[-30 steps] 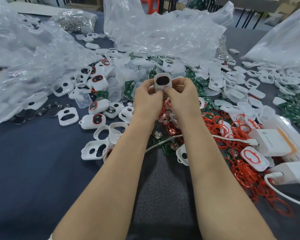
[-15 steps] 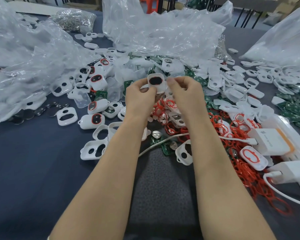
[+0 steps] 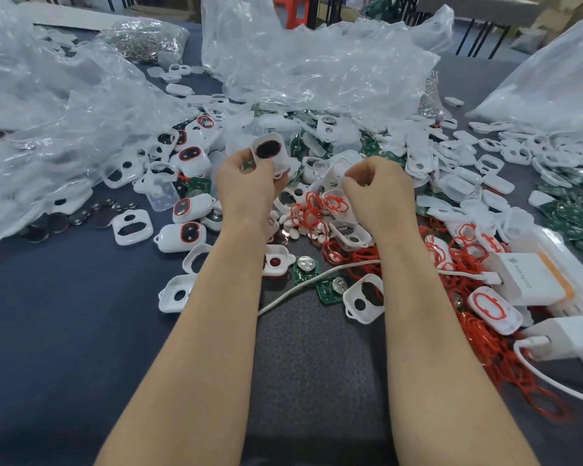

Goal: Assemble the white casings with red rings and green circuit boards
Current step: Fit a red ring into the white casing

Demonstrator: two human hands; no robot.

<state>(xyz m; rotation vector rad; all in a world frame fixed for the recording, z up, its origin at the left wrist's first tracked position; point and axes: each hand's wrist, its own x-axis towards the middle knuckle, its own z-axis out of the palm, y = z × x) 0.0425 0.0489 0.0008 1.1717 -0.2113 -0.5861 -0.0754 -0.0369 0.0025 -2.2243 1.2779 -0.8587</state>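
My left hand grips a white casing with a red ring round its dark opening, held up above the pile. Off to the right, my right hand hovers with curled fingers; nothing shows in it. Between and below the hands lies a heap of loose red rings and white casings. Two green circuit boards lie near my left forearm beside a white cable. Several finished casings with red rings lie at the left.
Crumpled clear plastic bags fill the back and left. More white casings and green boards spread to the right. White chargers and a cable sit at the right. Coin cells lie at the left on the dark blue table.
My right hand has let go of the casing and drawn away to the right. My left hand keeps the casing and has shifted left with it.
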